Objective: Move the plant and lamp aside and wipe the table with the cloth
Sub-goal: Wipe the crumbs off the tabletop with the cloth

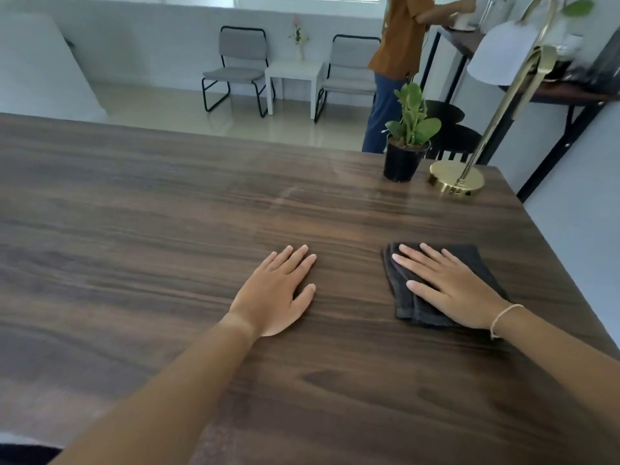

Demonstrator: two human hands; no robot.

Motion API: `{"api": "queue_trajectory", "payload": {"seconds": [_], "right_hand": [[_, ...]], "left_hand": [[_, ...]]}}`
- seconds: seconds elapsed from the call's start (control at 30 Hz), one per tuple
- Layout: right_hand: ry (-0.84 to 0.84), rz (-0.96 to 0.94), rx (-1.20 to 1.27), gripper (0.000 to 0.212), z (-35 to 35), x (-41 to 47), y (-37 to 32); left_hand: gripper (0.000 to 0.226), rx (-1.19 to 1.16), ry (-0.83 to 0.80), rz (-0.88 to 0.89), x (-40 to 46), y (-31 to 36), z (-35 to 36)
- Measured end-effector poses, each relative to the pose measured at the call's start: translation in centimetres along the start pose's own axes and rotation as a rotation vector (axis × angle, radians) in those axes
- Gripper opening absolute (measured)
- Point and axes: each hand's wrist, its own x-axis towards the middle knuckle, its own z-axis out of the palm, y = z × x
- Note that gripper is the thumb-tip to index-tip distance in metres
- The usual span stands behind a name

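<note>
Where the folded dark cloth point(439, 283) lies on the wood-grain table point(167, 229), the right hand point(449, 286) presses flat, fingers spread. The left hand point(278, 293) rests flat, empty. The potted plant point(407, 135) and brass lamp point(458, 181) stand beyond; the lamp's white shade is blurred.

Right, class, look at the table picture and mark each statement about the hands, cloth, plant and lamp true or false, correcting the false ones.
1. The right hand lies flat on the dark folded cloth. True.
2. The left hand is gripping the plant. False: it rests palm-down on the bare table, well apart from the plant.
3. The plant and the lamp stand side by side near the table's far right corner. True.
4. The plant's pot is white. False: it is black.
5. The lamp's base is gold-coloured. True.
6. The cloth is spread out fully. False: it is folded into layers.
</note>
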Motion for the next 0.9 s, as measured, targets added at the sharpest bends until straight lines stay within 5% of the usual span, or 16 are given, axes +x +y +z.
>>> {"api": "queue_trajectory", "payload": {"seconds": [0.27, 0.4, 0.57, 0.9], "right_hand": [[-0.010, 0.174, -0.080, 0.051, -1.7, 14.7, 0.5], [-0.032, 0.036, -0.092, 0.051, -0.9, 18.5, -3.9], [-0.041, -0.208, -0.037, 0.046, -1.2, 11.4, -0.2], [-0.017, 0.034, -0.094, 0.051, -0.9, 22.3, -5.1]], "left_hand": [[0.072, -0.029, 0.008, -0.036, 0.0, 0.2, -0.2], [0.073, -0.035, -0.014, -0.039, 0.1, 0.1, -0.4], [0.072, -0.046, -0.015, -0.046, 0.0, -0.1, -0.3], [0.073, -0.052, -0.019, -0.055, 0.1, -0.1, -0.3]]}}
